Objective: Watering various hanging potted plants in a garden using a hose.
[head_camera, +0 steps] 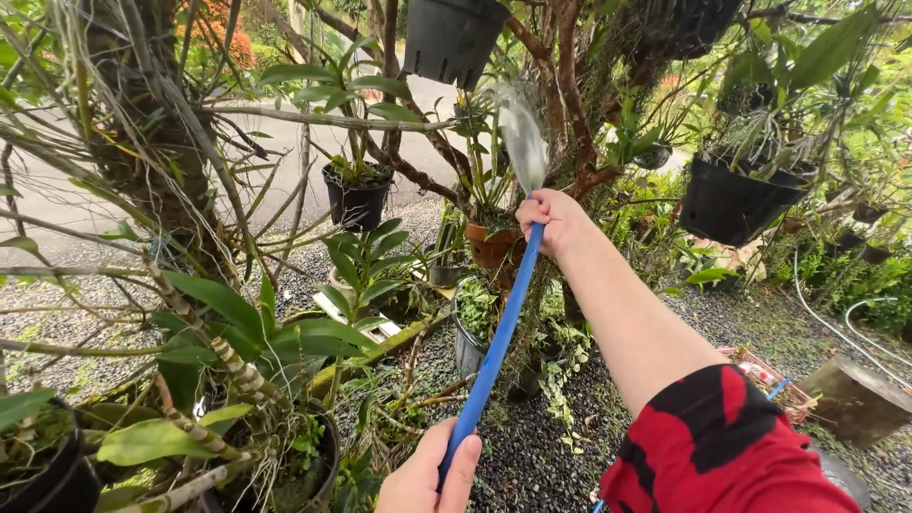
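**Blue hose held among potted plants**

Dark gravel (532,456) is seen underfoot outdoors. The left hand (429,475), partly cut off at the near edge, is closed around a blue hose (494,342). Farther off, the right hand (554,220) is clenched on its tip, where water (522,142) sprays upward toward a hanging black pot (451,38).

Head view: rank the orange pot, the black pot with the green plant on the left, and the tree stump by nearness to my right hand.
From the right hand gripping the blue hose:
1. Orange pot, just left of it and a little lower.
2. Black pot, farther left, hanging among the branches.
3. Tree stump, far lower right on the gravel.
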